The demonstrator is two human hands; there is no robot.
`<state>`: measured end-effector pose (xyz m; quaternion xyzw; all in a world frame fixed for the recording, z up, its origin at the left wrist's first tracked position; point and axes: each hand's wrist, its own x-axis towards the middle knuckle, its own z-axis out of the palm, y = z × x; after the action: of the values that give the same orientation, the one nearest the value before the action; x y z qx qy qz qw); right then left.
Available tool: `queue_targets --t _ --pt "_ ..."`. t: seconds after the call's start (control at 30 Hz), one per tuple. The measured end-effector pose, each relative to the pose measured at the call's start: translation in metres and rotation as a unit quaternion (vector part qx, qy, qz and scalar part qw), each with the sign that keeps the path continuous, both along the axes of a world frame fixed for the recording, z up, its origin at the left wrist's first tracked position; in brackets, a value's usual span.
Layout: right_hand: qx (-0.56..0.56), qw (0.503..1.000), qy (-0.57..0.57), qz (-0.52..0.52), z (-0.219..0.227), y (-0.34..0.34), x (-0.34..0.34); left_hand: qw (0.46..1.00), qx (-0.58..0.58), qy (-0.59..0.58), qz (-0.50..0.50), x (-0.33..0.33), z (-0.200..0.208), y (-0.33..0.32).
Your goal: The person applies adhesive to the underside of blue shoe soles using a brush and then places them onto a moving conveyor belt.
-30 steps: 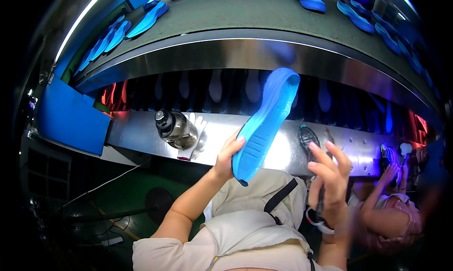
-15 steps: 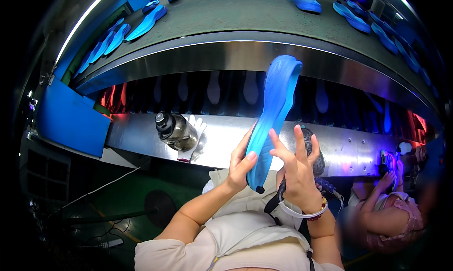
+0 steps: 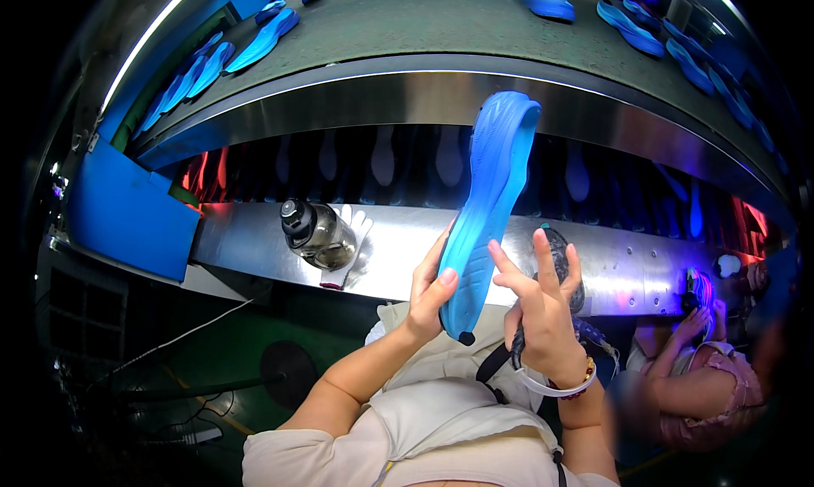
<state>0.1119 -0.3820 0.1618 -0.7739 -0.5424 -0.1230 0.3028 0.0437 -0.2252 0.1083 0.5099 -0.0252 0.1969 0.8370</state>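
A blue shoe sole [image 3: 490, 207], long and lighter blue along one side, is tilted upright in front of me. My left hand [image 3: 430, 299] grips its lower end, thumb across the near face and fingers behind. Beside its right edge is my right hand [image 3: 543, 317], fingers spread, the index fingertip close to the sole; I cannot tell whether it touches. A narrow black curved thing [image 3: 516, 349] lies against the thumb side of the right hand; whether it is held is unclear. Partly hidden behind those fingers, a dark textured object [image 3: 577, 298] rests on the metal ledge [image 3: 398, 249].
A dark transparent bottle [image 3: 320, 239] and a white glove [image 3: 359, 226] lie on the ledge at left. Beyond, a green conveyor belt [image 3: 407, 33] carries several blue soles [image 3: 629, 29] behind a metal rim. At right, a co-worker's hands [image 3: 697, 321] are near brightly lit strands.
The sole has shifted slightly up and left in my left hand. My right hand has moved a little to the right and down, its fingers still spread.
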Motion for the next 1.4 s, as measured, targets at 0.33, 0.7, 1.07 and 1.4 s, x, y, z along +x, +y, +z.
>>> queue_targets --t 0.33,0.7,1.07,1.4 --pt "0.065 0.983 -0.066 -0.156 0.002 -0.043 0.028 0.995 -0.085 0.013 -0.045 -0.001 0.017 0.046" --pt "0.044 0.985 0.040 -0.161 -0.020 -0.052 0.052 0.844 -0.500 -0.166 0.100 0.165 0.140 0.196" --pt "-0.012 0.986 0.074 -0.149 -0.043 -0.067 0.080 0.868 0.422 0.043 0.259 0.393 0.180 0.065" --pt "-0.001 0.983 0.110 -0.149 -0.056 -0.072 0.078 0.473 0.820 0.071 0.314 0.420 0.150 0.077"
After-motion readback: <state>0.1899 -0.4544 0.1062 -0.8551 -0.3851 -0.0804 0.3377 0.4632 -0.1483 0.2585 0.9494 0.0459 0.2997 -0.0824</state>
